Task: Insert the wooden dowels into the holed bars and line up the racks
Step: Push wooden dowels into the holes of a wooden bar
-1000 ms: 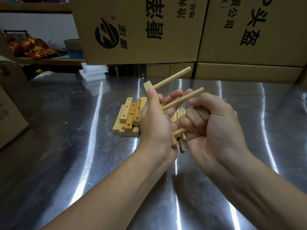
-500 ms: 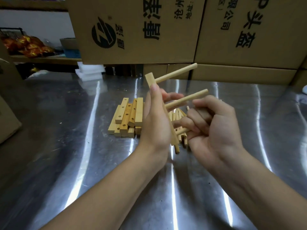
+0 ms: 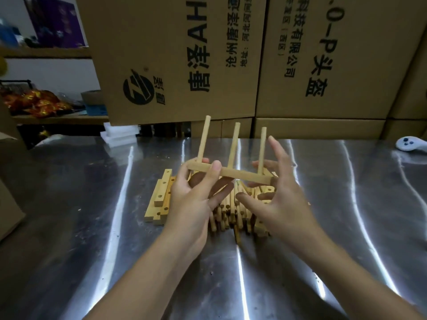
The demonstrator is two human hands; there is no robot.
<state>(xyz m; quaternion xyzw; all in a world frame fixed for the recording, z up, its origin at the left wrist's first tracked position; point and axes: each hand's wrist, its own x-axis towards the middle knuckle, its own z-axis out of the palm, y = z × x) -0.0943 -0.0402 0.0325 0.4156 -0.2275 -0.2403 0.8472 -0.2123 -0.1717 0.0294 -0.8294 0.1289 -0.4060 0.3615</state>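
The left hand [image 3: 196, 195] pinches the holed bar [image 3: 228, 173] near its left end, thumb on the front face; three wooden dowels [image 3: 233, 147] stand up from it, forming a rack held above the pile of loose dowels [image 3: 227, 210]. The right hand [image 3: 280, 197] is spread open, fingers splayed around the bar's right end without clearly gripping it. Left of the pile lies a stack of spare bars [image 3: 161, 197]. Held at one end only, the rack could tip, or a loosely seated dowel could slip out.
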